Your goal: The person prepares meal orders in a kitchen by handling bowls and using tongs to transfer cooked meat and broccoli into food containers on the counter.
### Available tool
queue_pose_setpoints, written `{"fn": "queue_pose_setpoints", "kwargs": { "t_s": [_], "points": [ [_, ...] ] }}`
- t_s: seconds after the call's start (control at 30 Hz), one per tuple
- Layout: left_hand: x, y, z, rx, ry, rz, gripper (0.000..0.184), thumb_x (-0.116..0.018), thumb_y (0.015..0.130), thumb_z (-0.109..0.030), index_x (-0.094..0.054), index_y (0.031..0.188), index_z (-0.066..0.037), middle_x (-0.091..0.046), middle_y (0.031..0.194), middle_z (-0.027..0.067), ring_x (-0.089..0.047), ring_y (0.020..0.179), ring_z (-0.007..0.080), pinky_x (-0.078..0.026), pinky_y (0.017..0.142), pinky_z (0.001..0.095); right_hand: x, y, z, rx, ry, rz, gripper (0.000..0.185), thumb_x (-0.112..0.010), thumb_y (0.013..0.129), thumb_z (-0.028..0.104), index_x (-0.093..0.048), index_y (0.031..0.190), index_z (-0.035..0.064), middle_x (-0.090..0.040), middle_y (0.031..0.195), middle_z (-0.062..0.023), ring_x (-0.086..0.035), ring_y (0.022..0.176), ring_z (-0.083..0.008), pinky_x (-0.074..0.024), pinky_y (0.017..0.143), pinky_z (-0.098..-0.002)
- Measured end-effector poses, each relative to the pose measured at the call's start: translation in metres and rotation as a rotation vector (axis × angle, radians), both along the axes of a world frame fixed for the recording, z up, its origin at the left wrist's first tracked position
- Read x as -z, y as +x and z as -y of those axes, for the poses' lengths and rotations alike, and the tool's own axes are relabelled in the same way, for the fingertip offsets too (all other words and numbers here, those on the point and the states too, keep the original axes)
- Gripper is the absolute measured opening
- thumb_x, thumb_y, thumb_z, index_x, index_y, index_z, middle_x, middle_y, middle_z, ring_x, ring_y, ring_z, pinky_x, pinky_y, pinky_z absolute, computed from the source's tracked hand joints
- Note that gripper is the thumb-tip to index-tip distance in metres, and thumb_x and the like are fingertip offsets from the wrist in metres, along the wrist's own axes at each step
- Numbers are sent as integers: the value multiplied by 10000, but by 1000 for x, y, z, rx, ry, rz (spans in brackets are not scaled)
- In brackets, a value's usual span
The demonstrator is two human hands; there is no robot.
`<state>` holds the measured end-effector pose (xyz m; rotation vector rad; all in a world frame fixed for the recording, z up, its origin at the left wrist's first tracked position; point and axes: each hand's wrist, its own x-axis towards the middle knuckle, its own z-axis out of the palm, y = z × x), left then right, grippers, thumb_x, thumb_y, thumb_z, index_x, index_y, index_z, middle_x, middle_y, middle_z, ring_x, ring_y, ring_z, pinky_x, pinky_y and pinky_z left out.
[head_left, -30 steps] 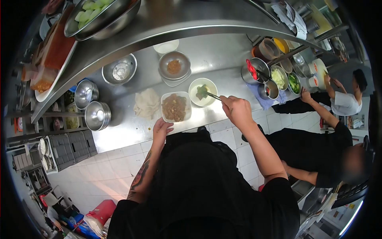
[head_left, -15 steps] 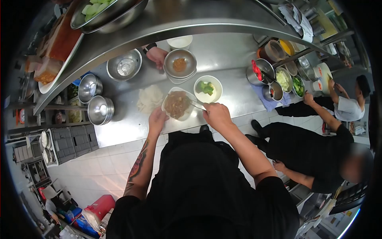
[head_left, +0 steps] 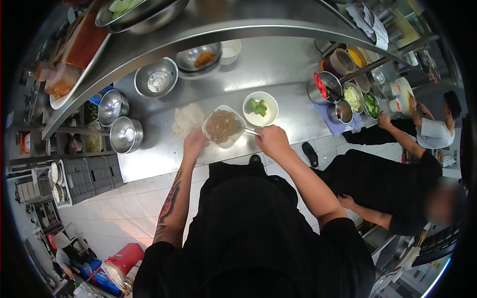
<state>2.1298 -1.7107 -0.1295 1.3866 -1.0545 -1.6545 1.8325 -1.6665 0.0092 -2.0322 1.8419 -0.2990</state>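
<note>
A squarish white bowl [head_left: 235, 141] of brownish sliced food [head_left: 221, 126] sits near the front edge of the steel table. My left hand [head_left: 196, 145] is closed at the bowl's left rim, its fingertips partly hidden. In my right hand [head_left: 273, 141] is a thin metal utensil [head_left: 248, 131]; its far end is down in the food, so I cannot see its shape. Just behind my right hand stands a round white bowl [head_left: 271, 115] with green pieces in it. A crumpled pale cloth [head_left: 188, 120] lies beyond my left hand.
Stacked metal bowls [head_left: 126, 135] and a larger metal bowl [head_left: 156, 78] stand left. A metal bowl of orange-brown food [head_left: 198, 57] is under the overhead shelf [head_left: 238, 27], beside a white bowl [head_left: 230, 52]. Ingredient pots [head_left: 324, 88] line the right. Co-workers stand there.
The metal bowl of orange-brown food has gone back and left under the shelf, and the other person's hand beside it has left view. My hands have barely moved.
</note>
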Motion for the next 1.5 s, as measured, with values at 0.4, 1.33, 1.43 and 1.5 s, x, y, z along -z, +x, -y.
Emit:
{"fn": "queue_pose_setpoints", "kwargs": {
  "t_s": [0.4,1.33,1.43,1.5],
  "points": [
    [8,-9,-19,-67,38,-78,385,-548,1013,-132,-515,1380,-22,-670,1102,61,-661,939,144,-571,813,288,-31,-2,-16,-30,-181,-1,79,-671,777,91,-666,821,26,-670,738,-147,-665,646,-364,-541,617,-462],
    [-11,-16,38,-121,63,-121,451,-539,989,-117,-490,1429,-29,-636,1295,76,-620,1139,152,-548,856,309,-8,3,29,8,-78,-43,127,-669,822,157,-680,864,37,-682,738,-191,-685,722,-377,-550,687,-480],
    [2,-18,20,-141,16,-89,498,-531,975,-88,-447,1466,-63,-617,1310,75,-608,1141,155,-551,852,316,13,8,37,27,-57,-47,138,-650,824,154,-700,855,30,-691,767,-197,-688,749,-380,-553,712,-486],
    [2,-24,-2,-118,31,-54,517,-528,964,-71,-441,1474,-84,-619,1294,69,-613,1112,154,-553,846,316,20,8,33,24,-30,-48,144,-650,820,159,-706,845,28,-693,775,-199,-688,756,-380,-553,718,-489]
  ]
}}
